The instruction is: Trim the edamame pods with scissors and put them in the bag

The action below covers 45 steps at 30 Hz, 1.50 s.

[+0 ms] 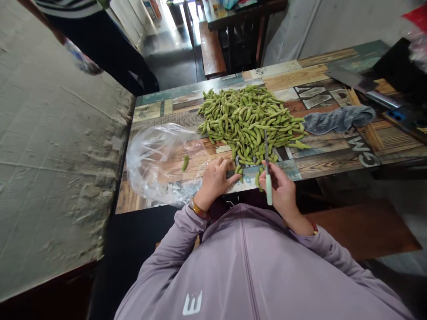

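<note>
A large heap of green soybean pods (247, 118) lies on the patterned table. My right hand (283, 189) is closed around a slim tool with a pale green handle (268, 190). Its narrow dark blade points away from me over the near pods; I cannot tell whether it is a knife or scissors. A few pods (259, 178) lie by that hand at the table edge. My left hand (216, 178) rests on the table with its thumb apart from the fingers, beside a few loose pods (239, 172). Left of it, a clear plastic bag (151, 164) is spread with one pod (185, 162).
A grey cloth (340, 119) lies right of the heap, with a cleaver (352, 80) beyond it. A rough wall (60, 133) bounds the left side. Someone in dark trousers (110, 44) stands at the far left. A wooden bench (211, 49) is behind the table.
</note>
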{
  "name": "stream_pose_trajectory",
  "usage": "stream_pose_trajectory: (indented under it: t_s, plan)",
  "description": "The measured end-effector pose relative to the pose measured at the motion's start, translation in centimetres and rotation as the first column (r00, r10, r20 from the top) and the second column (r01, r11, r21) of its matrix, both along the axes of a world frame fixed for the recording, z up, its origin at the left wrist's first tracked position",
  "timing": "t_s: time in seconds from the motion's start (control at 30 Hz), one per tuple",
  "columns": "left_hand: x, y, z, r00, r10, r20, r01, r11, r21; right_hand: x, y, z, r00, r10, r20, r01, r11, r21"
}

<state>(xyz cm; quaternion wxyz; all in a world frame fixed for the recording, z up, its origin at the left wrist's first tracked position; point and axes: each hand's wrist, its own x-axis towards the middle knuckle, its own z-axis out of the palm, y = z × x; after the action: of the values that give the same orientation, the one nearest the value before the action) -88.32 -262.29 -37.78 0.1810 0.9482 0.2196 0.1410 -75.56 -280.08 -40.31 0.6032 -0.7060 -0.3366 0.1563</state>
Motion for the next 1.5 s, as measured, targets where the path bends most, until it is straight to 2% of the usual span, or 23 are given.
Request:
stream_pose_trajectory:
  t_s: [0.1,0.27,0.4,0.5,0.57,0.7,0.83,0.9,0.97,1.0,1.07,1.37,1.43,1.5]
  plan:
    - [-0.1,1.4,0.3,0.998,-0.065,-0.02,0.065,0.998,-0.007,-0.1,1.9,-0.2,0.989,-0.011,0.145,0.012,1.0,-0.01]
    - [-0.6,2.6,0.3,0.994,-0.108,-0.005,0.108,0.993,-0.049,1.1,8.4,0.2,0.965,0.022,0.261,-0.041,0.997,0.067]
    - [-0.7,2.8,-0.2,0.998,-0.02,0.067,0.029,0.99,-0.135,1.7,12.7,0.1,0.957,0.103,0.27,-0.127,0.989,0.075]
    - [-0.8,3.0,-0.3,0.978,0.089,0.186,-0.033,0.957,-0.287,2.2,13.3,0.3,0.98,0.15,0.129,-0.167,0.977,0.131]
    - [-0.9,3.1,-0.2,0.945,0.171,0.278,-0.027,0.891,-0.453,2.6,12.1,0.6,0.99,0.143,0.004,-0.141,0.973,0.181]
    - [-1.2,3.2,0.0,0.844,0.339,0.415,0.093,0.67,-0.736,2.8,7.5,1.2,0.978,0.198,-0.061,-0.187,0.97,0.155]
    - [-1.5,3.2,0.1,0.791,0.434,0.431,0.197,0.486,-0.851,2.0,4.0,1.3,0.957,0.24,0.164,-0.232,0.971,-0.063]
    - [-1.6,3.2,0.1,0.8,0.434,0.414,0.23,0.415,-0.88,1.5,3.4,1.3,0.916,0.292,0.276,-0.263,0.955,-0.139]
    - [-1.7,3.2,0.0,0.813,0.429,0.394,0.24,0.369,-0.898,1.1,3.5,1.5,0.874,0.344,0.345,-0.29,0.936,-0.199]
    - [-1.7,3.2,0.0,0.819,0.423,0.388,0.238,0.364,-0.9,0.9,3.7,1.6,0.858,0.357,0.369,-0.291,0.93,-0.224]
    - [-1.8,3.2,-0.1,0.829,0.4,0.39,0.23,0.392,-0.891,0.7,4.2,1.8,0.837,0.36,0.413,-0.272,0.927,-0.258]
    - [-2.2,3.5,-0.1,0.891,0.189,0.412,0.207,0.639,-0.741,0.4,4.6,2.0,0.781,0.392,0.487,-0.298,0.918,-0.262]
    - [-2.1,3.6,-0.1,0.893,0.165,0.418,0.209,0.67,-0.712,0.4,4.7,2.0,0.776,0.401,0.487,-0.313,0.915,-0.255]
    - [-2.2,3.6,-0.2,0.896,0.158,0.415,0.207,0.678,-0.705,0.4,4.8,2.0,0.772,0.403,0.492,-0.314,0.914,-0.256]
